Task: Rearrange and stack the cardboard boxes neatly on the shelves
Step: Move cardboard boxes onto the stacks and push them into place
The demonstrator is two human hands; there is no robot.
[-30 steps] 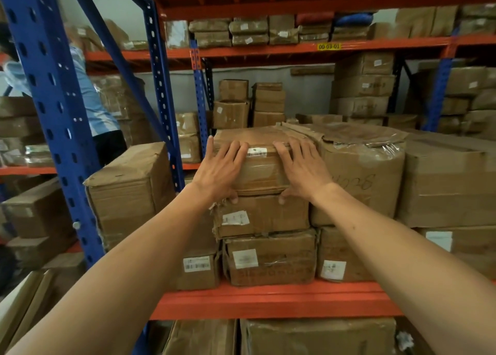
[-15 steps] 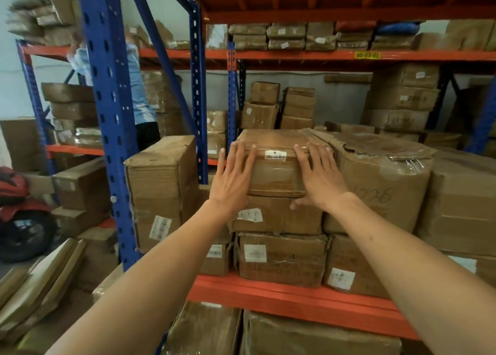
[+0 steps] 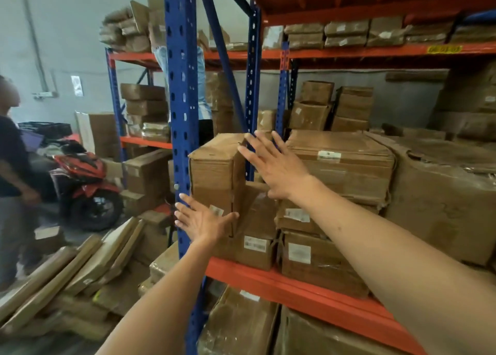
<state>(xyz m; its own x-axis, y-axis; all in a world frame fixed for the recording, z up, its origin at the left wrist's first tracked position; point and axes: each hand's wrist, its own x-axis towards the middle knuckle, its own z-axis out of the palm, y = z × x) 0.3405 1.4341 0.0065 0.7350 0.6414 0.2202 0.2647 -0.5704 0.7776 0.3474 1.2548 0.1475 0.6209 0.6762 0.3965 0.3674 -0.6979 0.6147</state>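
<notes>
As both hands reached for the tall box [image 3: 214, 183] at the shelf's [image 3: 295, 287] left end, just beside the blue upright [image 3: 181, 129], the head view showed the left hand [image 3: 202, 220] spread flat on its lower front and the right hand [image 3: 273, 164] splayed by its top corner, neither grip closed. Judged step: squaring this box; next calls for closing both palms on it.
</notes>
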